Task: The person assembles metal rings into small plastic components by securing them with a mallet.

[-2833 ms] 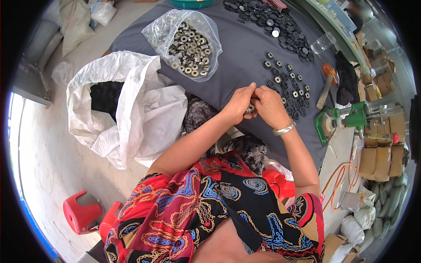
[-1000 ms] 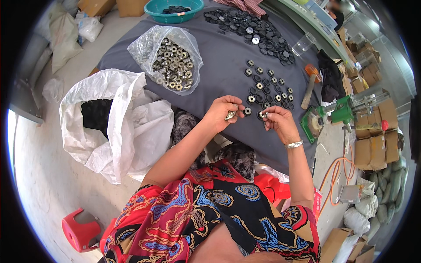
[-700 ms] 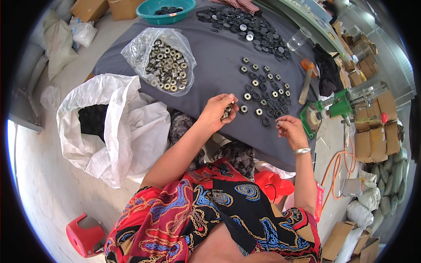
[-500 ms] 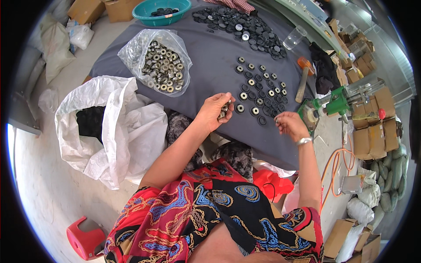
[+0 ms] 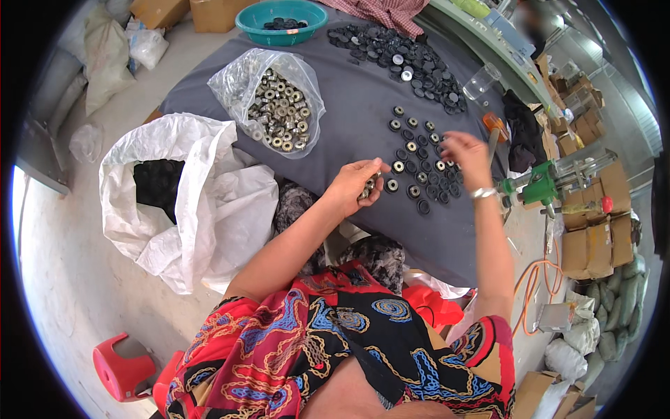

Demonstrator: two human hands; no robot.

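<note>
Several small metal bearings lie in my left hand, which is closed around them just left of a cluster of black round caps. My right hand hovers over the cluster's right side, fingers bent together and slightly blurred; what they pinch is hidden. In the cluster some black caps show dark centres, while others carry a shiny bearing in the middle. A clear plastic bag full of loose bearings lies open on the grey-covered table.
Loose black caps form a pile at the table's far side; a teal basin holds more. At the right are a clear cup, a hammer and a green hand press. A white sack stands left.
My right hand has moved up and away from me, from the cluster's near right corner to its right side. The left hand still holds the bearings. The whole view has shifted slightly.
</note>
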